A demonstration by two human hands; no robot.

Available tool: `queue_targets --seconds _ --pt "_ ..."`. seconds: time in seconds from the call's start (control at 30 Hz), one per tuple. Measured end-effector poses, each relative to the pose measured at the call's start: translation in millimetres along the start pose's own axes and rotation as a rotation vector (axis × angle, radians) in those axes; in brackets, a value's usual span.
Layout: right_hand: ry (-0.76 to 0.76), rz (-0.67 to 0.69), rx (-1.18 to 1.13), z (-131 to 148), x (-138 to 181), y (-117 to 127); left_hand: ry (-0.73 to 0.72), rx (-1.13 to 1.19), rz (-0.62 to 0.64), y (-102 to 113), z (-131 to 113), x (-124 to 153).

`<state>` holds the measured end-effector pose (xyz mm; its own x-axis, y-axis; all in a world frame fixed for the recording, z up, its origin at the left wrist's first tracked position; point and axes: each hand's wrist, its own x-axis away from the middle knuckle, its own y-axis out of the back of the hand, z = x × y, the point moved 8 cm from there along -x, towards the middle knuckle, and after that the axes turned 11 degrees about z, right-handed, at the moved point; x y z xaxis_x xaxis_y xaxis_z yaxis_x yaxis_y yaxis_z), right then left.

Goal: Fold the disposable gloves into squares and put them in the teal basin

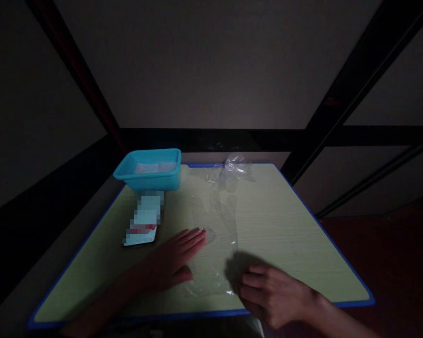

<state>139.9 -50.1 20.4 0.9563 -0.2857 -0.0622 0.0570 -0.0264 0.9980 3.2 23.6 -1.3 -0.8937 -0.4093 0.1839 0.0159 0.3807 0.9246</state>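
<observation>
A thin clear plastic bag (215, 263) with two handle-like strips lies spread flat on the table. My left hand (178, 258) rests palm down across its left side, fingers stretched out and thumb apart. At the bag's lower right corner, my right hand (262, 291) has its fingers curled closed against the plastic edge. Those fingertips are turned away from view, but they appear to grip the bag's edge. Farther back, a crumpled heap of clear plastic bags (234, 169) sits near the table's far edge.
The pale wood-grain table (285, 220) has a blue rim. A turquoise basket (162, 180) with white, paper-like contents stands at the back left. In front of it lies a phone (146, 218) with a lit, blurred screen. Dark-framed panels rise behind the table.
</observation>
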Motion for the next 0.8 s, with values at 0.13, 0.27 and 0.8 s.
queue_targets --seconds 0.13,0.27,0.8 --pt "-0.010 -0.050 0.005 -5 -1 6 0.008 0.002 -0.015 1 -1 9" --pt "-0.085 -0.125 -0.135 -24 -1 25 0.025 0.026 -0.056 1 -1 18" --pt "-0.223 -0.421 -0.657 -65 10 43 0.086 -0.102 -0.197 -1 -4 11"
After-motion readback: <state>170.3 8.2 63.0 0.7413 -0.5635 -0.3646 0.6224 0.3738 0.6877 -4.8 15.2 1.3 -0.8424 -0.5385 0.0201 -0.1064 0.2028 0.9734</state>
